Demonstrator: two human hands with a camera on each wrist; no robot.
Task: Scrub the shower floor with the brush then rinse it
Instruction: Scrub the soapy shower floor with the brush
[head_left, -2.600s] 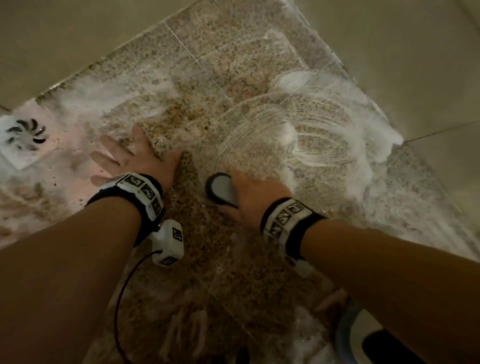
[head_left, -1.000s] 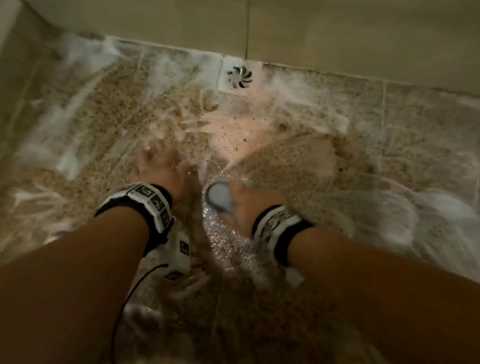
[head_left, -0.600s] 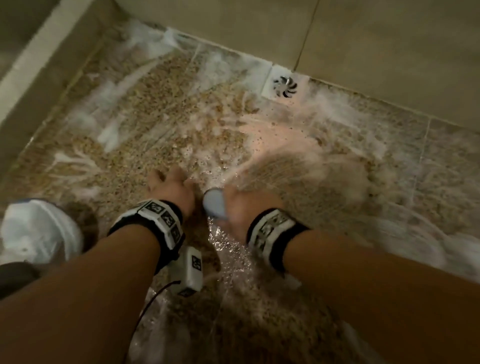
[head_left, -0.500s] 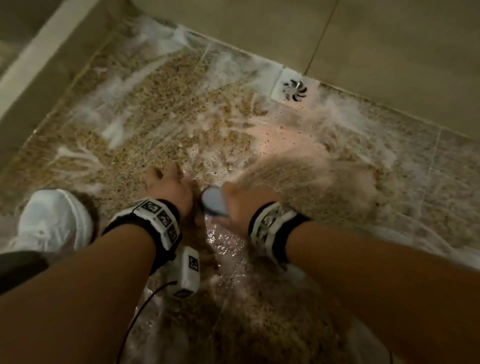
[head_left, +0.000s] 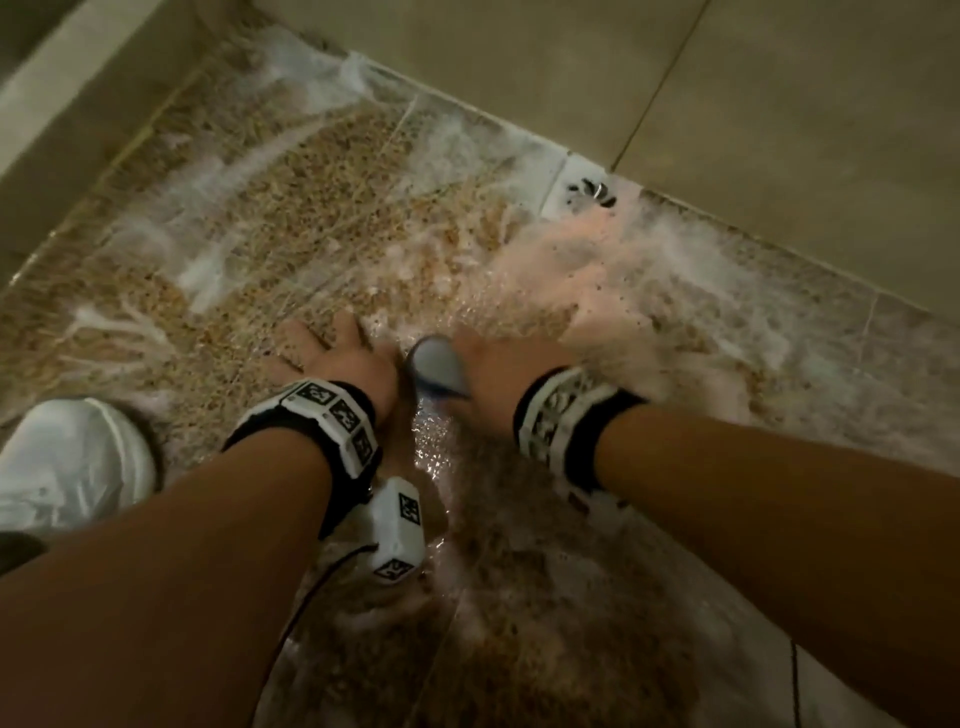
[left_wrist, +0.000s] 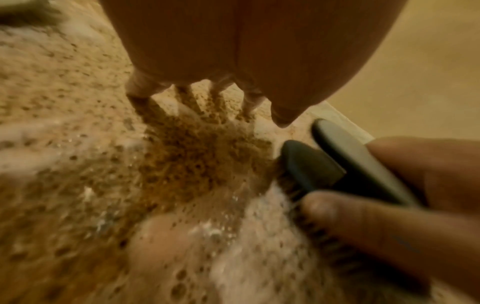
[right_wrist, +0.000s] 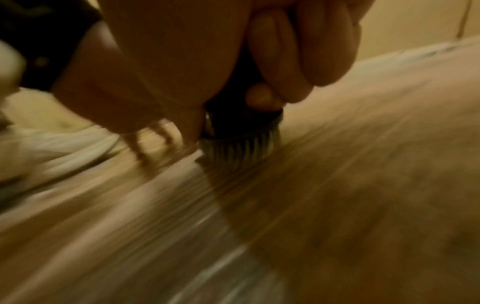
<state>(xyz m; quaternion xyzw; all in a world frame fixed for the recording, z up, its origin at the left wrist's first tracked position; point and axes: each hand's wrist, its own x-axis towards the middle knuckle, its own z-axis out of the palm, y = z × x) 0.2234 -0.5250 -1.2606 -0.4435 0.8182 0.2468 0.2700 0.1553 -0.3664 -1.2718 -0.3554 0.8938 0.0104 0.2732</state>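
The speckled brown shower floor is wet and streaked with white foam. My right hand grips a grey scrub brush and holds its bristles down on the soapy tiles. In the left wrist view the brush shows dark, with the right hand's fingers wrapped round it. My left hand lies flat on the floor just left of the brush, fingers spread and straight.
A white square drain sits at the foot of the beige wall. A raised curb borders the floor at the left. A white shoe stands at the lower left. A cable hangs from my left wrist.
The view has swung from the foamy right part of the floor toward the drain corner. Both hands have shifted that way together, the brush still scrubbing; the shoe has come into sight.
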